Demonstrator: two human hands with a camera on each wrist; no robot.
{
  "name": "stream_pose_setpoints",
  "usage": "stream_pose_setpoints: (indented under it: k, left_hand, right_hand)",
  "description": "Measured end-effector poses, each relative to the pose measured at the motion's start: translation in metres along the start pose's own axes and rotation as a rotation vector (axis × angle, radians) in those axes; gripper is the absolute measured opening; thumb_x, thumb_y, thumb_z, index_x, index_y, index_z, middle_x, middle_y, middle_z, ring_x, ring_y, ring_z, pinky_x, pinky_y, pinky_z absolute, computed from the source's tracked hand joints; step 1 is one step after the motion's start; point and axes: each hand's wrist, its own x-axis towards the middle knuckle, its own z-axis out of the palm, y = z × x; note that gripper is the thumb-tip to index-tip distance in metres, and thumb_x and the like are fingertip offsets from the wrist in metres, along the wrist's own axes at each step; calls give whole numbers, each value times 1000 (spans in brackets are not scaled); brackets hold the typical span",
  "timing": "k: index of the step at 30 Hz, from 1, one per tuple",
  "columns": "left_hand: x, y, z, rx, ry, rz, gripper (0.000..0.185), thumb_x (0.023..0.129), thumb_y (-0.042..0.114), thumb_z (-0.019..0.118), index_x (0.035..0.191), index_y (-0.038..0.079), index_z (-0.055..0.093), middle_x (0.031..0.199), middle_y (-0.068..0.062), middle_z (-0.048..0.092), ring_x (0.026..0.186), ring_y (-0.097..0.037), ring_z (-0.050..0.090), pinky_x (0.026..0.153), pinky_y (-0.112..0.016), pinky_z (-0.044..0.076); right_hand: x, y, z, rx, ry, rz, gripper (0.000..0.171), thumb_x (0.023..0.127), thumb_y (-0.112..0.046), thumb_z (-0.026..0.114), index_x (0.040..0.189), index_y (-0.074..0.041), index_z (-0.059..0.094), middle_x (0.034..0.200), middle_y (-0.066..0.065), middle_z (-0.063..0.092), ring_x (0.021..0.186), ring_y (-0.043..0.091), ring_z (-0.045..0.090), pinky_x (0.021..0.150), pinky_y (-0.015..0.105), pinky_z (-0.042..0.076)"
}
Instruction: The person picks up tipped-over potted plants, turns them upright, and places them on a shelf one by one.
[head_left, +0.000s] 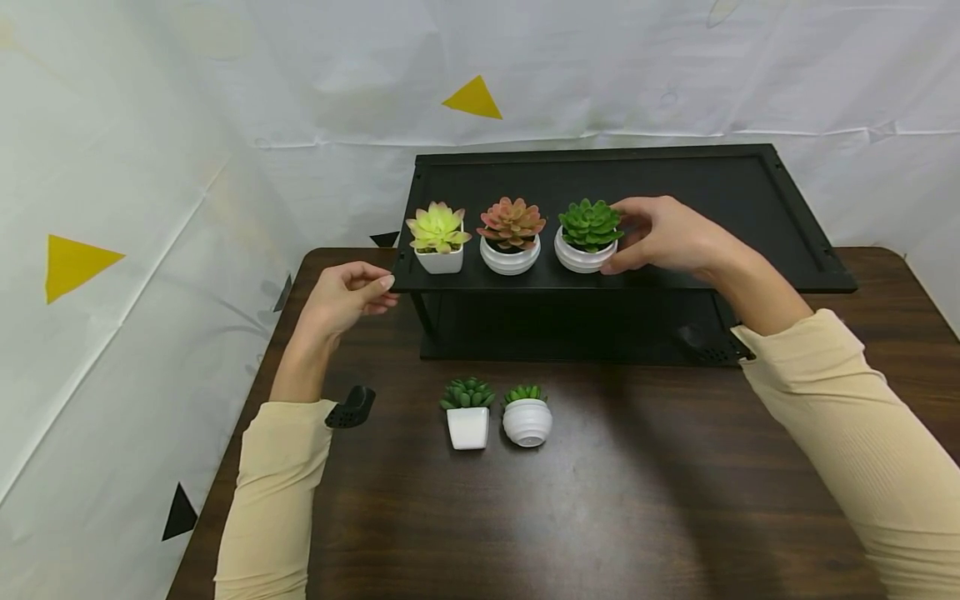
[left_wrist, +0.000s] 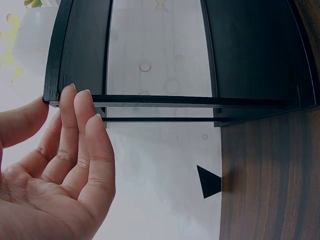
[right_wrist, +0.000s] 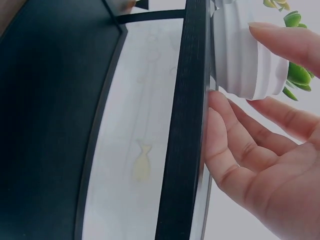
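My left hand point(head_left: 347, 293) pinches the front left corner of a black two-tier shelf point(head_left: 690, 192), thumb above and fingertips below its upper board. On that board, my right hand point(head_left: 667, 235) holds a green succulent in a round white pot point(head_left: 587, 257). In the right wrist view the thumb presses the ribbed pot point(right_wrist: 235, 55), with the index finger on its other side and the lower fingers against the board. To its left stand a reddish succulent in a round white pot point(head_left: 511, 260) and a yellow-green succulent in a square white pot point(head_left: 440, 260).
On the brown wooden table point(head_left: 420, 533), in front of the shelf, stand a dark green succulent in a square white pot point(head_left: 468, 427) and a small green succulent in a round white pot point(head_left: 527, 422). A white sheet point(head_left: 360, 75) hangs behind and at the left.
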Motion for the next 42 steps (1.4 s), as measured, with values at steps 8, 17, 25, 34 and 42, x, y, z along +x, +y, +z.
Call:
stream_pose_setpoints:
  k: [8,17,25,34,42]
  left_hand:
    - [-1,0,0,-8,0,1,27,91,11,57,108,-10,55,79,-3,63,70,-9,63,70,-25,53]
    - [-1,0,0,-6,1,6,27,91,11,57,108,-9,55,81,-4,62,70,-9,63,70,-24,53]
    - [-1,0,0,8,6,4,27,92,12,57,109,-9,55,83,-7,63,71,-9,63,70,-24,53]
    - [0,-1,1,42,32,0,26,91,13,57,107,-7,57,82,-6,64,70,-8,63,67,-22,53]
    - [0,-2,0,30,25,3,26,91,12,57,107,-8,57,82,-5,64,70,-8,63,68,-24,53]
  right_hand:
    - [-9,2,-2,-11,33,10,66,79,-9,71,135,0,38,126,21,46,92,22,59,84,42,44]
    - [-17,10,-5,-8,45,2,59,81,-10,69,133,-3,41,123,19,50,85,11,59,82,38,44]
    - [-25,13,-5,-22,65,-5,52,82,-11,69,129,-3,47,117,17,54,77,8,60,72,24,44]
    - [-34,15,-3,-26,65,-3,49,83,-16,69,126,-4,50,114,13,56,81,11,58,73,23,44]
    - [-39,19,-2,-44,72,-17,45,83,-16,69,123,-4,53,108,12,59,81,10,58,71,22,45]
